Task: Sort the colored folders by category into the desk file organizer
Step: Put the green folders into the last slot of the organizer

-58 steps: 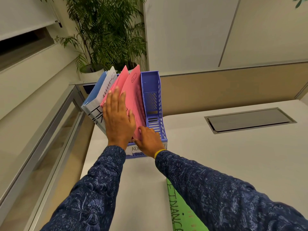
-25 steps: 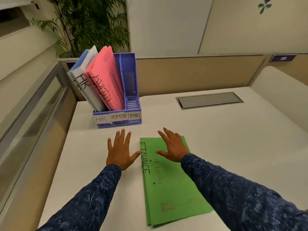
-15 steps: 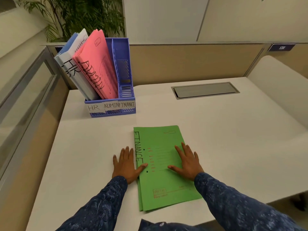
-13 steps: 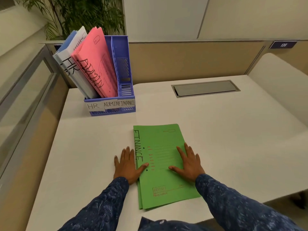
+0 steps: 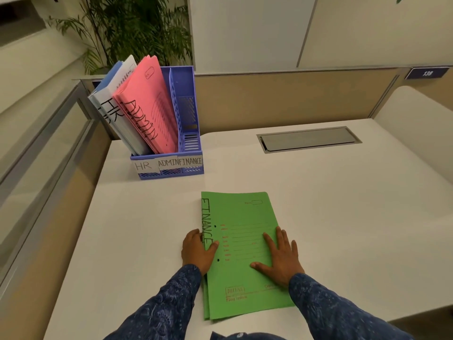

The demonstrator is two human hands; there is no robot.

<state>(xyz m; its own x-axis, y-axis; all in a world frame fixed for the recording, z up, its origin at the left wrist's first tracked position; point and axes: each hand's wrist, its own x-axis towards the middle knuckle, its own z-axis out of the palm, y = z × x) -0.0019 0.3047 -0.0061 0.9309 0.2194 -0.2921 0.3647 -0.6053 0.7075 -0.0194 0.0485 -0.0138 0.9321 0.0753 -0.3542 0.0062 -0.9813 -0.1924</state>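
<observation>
Pinching the folder (image 5: pixel 245 212) at its spine, the left hand (image 5: pixel 196 251) curls; the right hand (image 5: pixel 282 258) lies flat on it, fingers straight

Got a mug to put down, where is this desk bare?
Bare desk right of the green folder, below the hatch; also left of it, before the organizer. Crowded: HR slot and ADMIN slot; left hand, right hand on the folder.

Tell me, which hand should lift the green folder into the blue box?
Left, probably. The left hand sits at the green folder spine, thumb on top, fingers curled at its edge, and the organizer stands on that side. The right hand only lies flat on the cover.
</observation>
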